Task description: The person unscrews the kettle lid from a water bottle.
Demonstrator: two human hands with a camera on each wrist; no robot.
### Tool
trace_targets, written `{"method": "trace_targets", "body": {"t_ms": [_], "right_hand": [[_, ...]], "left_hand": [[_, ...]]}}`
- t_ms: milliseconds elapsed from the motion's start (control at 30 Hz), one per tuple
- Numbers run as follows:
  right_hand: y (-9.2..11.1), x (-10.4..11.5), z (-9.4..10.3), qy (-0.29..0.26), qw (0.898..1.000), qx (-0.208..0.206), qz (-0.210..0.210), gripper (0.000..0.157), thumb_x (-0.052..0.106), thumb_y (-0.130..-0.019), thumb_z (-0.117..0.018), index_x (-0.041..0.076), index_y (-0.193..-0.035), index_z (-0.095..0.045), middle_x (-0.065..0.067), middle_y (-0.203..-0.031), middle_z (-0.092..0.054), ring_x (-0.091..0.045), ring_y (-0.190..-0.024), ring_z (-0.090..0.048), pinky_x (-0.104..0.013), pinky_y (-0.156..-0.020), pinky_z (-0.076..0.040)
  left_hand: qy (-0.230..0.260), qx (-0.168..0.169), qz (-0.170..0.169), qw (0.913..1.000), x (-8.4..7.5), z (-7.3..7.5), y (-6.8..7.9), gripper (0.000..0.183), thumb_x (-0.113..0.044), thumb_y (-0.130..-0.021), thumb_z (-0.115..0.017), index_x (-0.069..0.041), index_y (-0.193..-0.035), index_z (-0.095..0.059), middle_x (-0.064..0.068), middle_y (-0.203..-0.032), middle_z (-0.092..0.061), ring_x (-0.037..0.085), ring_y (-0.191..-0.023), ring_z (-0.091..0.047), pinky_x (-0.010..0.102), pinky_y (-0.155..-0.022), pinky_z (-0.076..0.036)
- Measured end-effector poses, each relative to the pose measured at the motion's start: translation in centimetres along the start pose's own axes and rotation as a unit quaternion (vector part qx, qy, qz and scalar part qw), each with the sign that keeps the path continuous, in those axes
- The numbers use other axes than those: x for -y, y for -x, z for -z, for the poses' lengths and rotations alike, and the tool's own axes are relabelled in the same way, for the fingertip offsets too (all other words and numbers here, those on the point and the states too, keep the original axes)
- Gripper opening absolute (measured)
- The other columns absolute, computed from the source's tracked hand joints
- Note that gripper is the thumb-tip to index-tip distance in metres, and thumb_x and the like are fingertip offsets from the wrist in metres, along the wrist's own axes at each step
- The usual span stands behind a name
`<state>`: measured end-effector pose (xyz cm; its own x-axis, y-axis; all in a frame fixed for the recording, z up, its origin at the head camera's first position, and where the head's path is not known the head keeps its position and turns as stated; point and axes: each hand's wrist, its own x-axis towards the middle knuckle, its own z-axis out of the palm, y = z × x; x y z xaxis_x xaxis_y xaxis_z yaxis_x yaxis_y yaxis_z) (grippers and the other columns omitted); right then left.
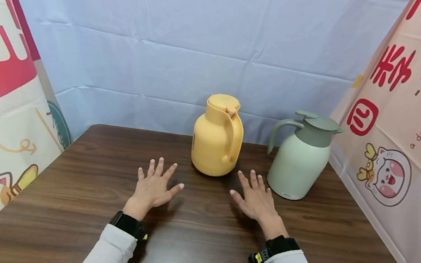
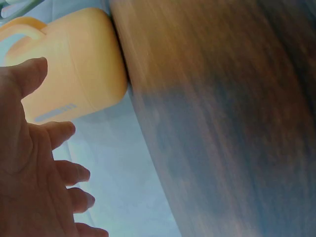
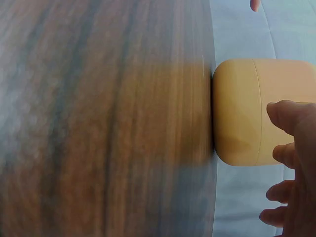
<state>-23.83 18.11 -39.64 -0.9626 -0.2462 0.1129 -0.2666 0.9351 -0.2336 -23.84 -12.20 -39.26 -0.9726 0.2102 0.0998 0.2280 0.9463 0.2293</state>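
A yellow thermal jug point(image 1: 213, 144) stands upright towards the back of the table, its handle facing the near right. To its right is a pale green thermal jug point(image 1: 298, 167) with a darker green lid, its handle on the left and spout on the right. My left hand point(image 1: 154, 189) is spread over the table, short of the yellow jug and to its left, holding nothing. Palm down and fingers spread, my right hand point(image 1: 258, 200) holds nothing either, in front of the gap between the jugs. Both wrist views show the yellow jug point(image 2: 94, 59) beyond spread fingers point(image 3: 284, 116).
The dark wooden table point(image 1: 192, 240) runs back to a pale blue cloth point(image 1: 145, 57). Printed cloths hang at both sides, the left one point(image 1: 5, 128) with red shapes and the right one point(image 1: 390, 123) with lettering and a cat drawing. Black straps circle both wrists.
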Motion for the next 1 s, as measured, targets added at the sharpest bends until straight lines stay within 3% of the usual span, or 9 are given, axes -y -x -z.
{"method": "trace_targets", "body": {"t_ms": [233, 400, 533, 833, 1000], "right_hand": [[-0.01, 0.05, 0.22, 0.008, 1.0, 0.014, -0.001, 0.072, 0.046, -0.092, -0.052, 0.01, -0.148, -0.026, -0.03, -0.145, -0.019, -0.049, -0.127, -0.028, -0.063, -0.086, -0.035], [-0.05, 0.15, 0.44, 0.008, 1.0, 0.028, -0.001, 0.067, 0.039, -0.087, -0.062, 0.007, -0.141, -0.038, -0.027, -0.135, -0.041, -0.044, -0.115, -0.046, -0.054, -0.077, -0.044], [-0.15, 0.15, 0.47, 0.016, 0.999, 0.041, -0.004, 0.059, 0.036, -0.087, -0.064, 0.005, -0.135, -0.046, -0.023, -0.125, -0.052, -0.038, -0.105, -0.055, -0.049, -0.071, -0.047], [-0.18, 0.06, 0.48, 0.008, 0.999, 0.048, -0.007, 0.057, 0.035, -0.087, -0.064, 0.006, -0.134, -0.048, -0.021, -0.123, -0.054, -0.037, -0.101, -0.057, -0.048, -0.068, -0.048], [-0.39, 0.02, 0.47, -0.02, 1.0, 0.021, -0.009, 0.059, 0.037, -0.088, -0.062, 0.006, -0.135, -0.046, -0.02, -0.123, -0.054, -0.037, -0.103, -0.055, -0.048, -0.069, -0.047]], "left_hand": [[0.003, -0.009, -0.014, 0.9999, 0.01, -0.05, -0.14, 0.073, -0.054, -0.089, -0.052, -0.015, -0.147, -0.031, 0.025, -0.149, -0.014, 0.043, -0.135, -0.007, 0.063, -0.101, -0.01], [0.001, -0.02, -0.036, 0.9992, -0.09, 0.12, -0.21, 0.066, -0.042, -0.086, -0.064, -0.008, -0.139, -0.044, 0.026, -0.142, -0.032, 0.041, -0.126, -0.035, 0.057, -0.094, -0.034], [-0.012, -0.024, -0.046, 0.9986, -0.25, 0.28, -0.1, 0.059, -0.037, -0.085, -0.067, -0.006, -0.133, -0.05, 0.021, -0.131, -0.047, 0.038, -0.111, -0.051, 0.054, -0.086, -0.041], [-0.015, -0.022, -0.044, 0.9987, -0.26, 0.13, -0.12, 0.059, -0.037, -0.083, -0.068, -0.007, -0.131, -0.052, 0.02, -0.128, -0.049, 0.037, -0.107, -0.053, 0.054, -0.085, -0.042], [0.002, -0.017, -0.048, 0.9987, -0.2, -0.12, -0.65, 0.058, -0.037, -0.084, -0.068, -0.007, -0.131, -0.052, 0.019, -0.128, -0.05, 0.036, -0.106, -0.054, 0.051, -0.081, -0.045]]}}
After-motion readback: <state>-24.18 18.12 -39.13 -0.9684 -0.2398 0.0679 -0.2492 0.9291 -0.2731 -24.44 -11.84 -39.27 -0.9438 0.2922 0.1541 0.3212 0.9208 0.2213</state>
